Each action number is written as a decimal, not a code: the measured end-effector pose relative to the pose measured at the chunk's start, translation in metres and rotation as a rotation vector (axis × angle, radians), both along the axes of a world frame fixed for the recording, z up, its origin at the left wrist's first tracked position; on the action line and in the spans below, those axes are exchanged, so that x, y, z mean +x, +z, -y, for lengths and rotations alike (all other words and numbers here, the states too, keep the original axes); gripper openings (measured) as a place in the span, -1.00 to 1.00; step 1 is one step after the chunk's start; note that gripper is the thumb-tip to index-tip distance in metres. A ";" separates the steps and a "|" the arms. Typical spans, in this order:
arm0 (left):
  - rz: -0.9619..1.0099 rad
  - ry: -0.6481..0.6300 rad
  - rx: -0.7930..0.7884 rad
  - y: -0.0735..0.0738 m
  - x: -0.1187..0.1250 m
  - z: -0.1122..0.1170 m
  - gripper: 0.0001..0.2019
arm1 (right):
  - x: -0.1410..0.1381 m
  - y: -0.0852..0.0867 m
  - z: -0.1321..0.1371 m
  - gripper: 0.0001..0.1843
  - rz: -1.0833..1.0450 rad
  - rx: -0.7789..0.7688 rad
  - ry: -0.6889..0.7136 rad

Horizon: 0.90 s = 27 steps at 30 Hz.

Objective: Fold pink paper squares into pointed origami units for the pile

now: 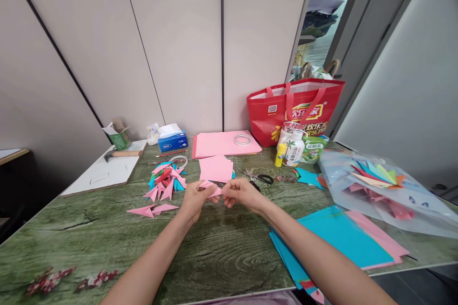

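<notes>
Item: one folded pink paper (213, 191), small, held just above the surface (214, 267), between the two hands at the near side of the pink square sheets (215, 168). Left hand (195, 199): thumb and fingers closed together on the paper's left part. Right hand (240, 194): fingertips pinched at its right end, the exact grip partly hidden by the knuckles. Handling, as I judge it from where I stand: next to no weight; thin and bendable in a single layer, likely stiffer where the folds stack up; dry and a little smooth, so layers may slide over one another under a loose pinch; fragile in its points and creases, which a hard squeeze could crumple or a sharp tug tear. Best hold: flat between thumb pad and forefinger, on the thick layered part, with the thin tips left free or only lightly steadied; pressure is best run along a crease rather than across it. Comparable pieces: a heap of folded paper pieces (168, 176), pink, blue, red and green, to the left beyond the left hand; two pointed pink pieces (142, 211) lying nearer, beside the left hand. Adjacent: scissors (265, 179), dark-handled, beyond the right hand.
</notes>
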<state>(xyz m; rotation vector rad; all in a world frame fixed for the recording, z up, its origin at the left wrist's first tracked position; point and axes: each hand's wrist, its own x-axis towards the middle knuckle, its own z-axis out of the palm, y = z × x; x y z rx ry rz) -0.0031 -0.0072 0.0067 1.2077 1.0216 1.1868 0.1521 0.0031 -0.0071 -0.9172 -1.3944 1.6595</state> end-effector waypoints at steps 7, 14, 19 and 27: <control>0.012 -0.081 -0.089 -0.001 0.001 0.001 -0.80 | -0.006 -0.010 -0.002 -0.58 0.044 0.096 -0.098; 0.055 -0.070 -0.070 0.001 0.005 0.004 -0.76 | -0.007 -0.016 -0.008 -0.60 0.094 0.236 -0.217; -0.018 -0.034 -0.032 -0.002 0.003 0.001 -0.80 | -0.006 -0.015 -0.009 -0.64 0.050 0.204 -0.191; -0.053 -0.060 -0.038 -0.001 0.000 -0.001 -0.77 | -0.003 -0.011 -0.011 -0.67 0.035 0.300 -0.233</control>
